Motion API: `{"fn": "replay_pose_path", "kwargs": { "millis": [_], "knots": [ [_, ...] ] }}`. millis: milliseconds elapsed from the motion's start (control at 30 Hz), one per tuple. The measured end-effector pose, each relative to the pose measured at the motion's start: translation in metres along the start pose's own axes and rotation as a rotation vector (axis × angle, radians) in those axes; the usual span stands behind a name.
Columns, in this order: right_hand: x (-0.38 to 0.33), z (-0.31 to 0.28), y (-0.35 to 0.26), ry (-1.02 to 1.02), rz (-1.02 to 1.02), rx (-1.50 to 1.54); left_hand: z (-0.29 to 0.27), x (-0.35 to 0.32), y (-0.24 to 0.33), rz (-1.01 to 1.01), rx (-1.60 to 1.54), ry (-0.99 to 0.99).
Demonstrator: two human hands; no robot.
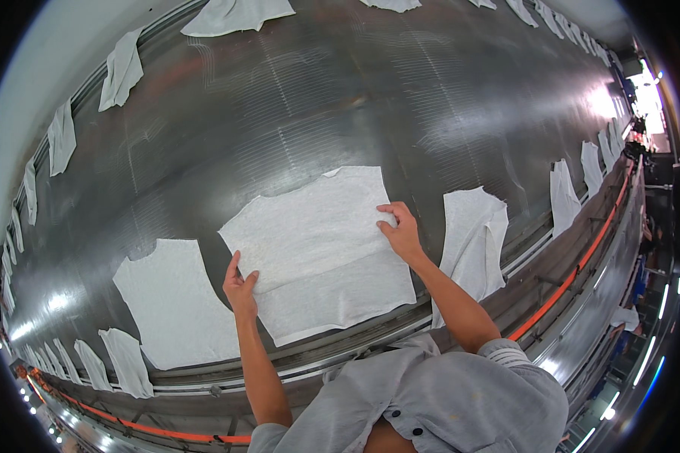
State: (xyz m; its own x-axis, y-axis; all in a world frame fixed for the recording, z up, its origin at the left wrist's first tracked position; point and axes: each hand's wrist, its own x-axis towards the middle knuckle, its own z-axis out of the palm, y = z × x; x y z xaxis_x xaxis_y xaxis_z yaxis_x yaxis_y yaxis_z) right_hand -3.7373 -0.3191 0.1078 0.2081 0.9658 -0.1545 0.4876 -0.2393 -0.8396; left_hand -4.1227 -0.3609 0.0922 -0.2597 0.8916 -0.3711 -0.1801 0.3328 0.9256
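A pale grey-white cut fabric panel (325, 253) lies spread on the dark metal table (340, 106) in front of me, with a crease running across its middle. My left hand (242, 287) is at the panel's left edge, index finger stretched out and thumb apart on the cloth. At the opposite edge, my right hand (400, 232) rests with index finger and thumb spread over the fabric. The other fingers of both hands are largely hidden. A similar panel (177, 302) lies flat to the left; a narrower, folded fabric piece (474, 241) lies beside my right forearm.
More fabric pieces hang over the table's edges, such as one at the far left (121, 72), another at the near left (126, 362) and one at the right (563, 198). A metal rail (295, 370) and an orange tube (574, 275) run along the near side.
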Motion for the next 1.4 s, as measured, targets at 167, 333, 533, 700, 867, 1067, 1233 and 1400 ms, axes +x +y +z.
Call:
{"fn": "replay_pose_path", "kwargs": {
  "millis": [167, 333, 533, 700, 867, 1067, 1233, 1400],
  "knots": [
    [0.002, -0.001, 0.008, 0.041, -0.022, -0.013, -0.003, -0.004, 0.001, -0.023, -0.004, 0.006],
    [-0.001, 0.003, 0.021, 0.040, 0.025, 0.002, -0.003, 0.002, 0.001, -0.050, -0.011, 0.008],
    [0.001, 0.003, 0.016, 0.035, 0.058, 0.011, 0.009, -0.002, 0.007, 0.234, 0.830, 0.153],
    [0.004, 0.004, 0.013, 0.036, 0.044, -0.030, 0.059, 0.001, -0.012, 0.387, 1.307, 0.154],
    [0.003, 0.001, 0.016, 0.010, 0.096, -0.029, 0.078, 0.025, -0.019, 0.347, 1.361, 0.052],
    [0.001, 0.004, 0.029, 0.026, 0.079, 0.031, 0.090, 0.056, -0.008, 0.395, 1.417, -0.007],
    [0.003, 0.008, 0.029, 0.035, 0.035, 0.037, 0.089, 0.078, -0.003, 0.482, 1.413, -0.056],
    [0.006, 0.007, 0.038, 0.062, 0.018, 0.022, 0.095, 0.085, 0.002, 0.445, 1.420, -0.119]
  ]
}}
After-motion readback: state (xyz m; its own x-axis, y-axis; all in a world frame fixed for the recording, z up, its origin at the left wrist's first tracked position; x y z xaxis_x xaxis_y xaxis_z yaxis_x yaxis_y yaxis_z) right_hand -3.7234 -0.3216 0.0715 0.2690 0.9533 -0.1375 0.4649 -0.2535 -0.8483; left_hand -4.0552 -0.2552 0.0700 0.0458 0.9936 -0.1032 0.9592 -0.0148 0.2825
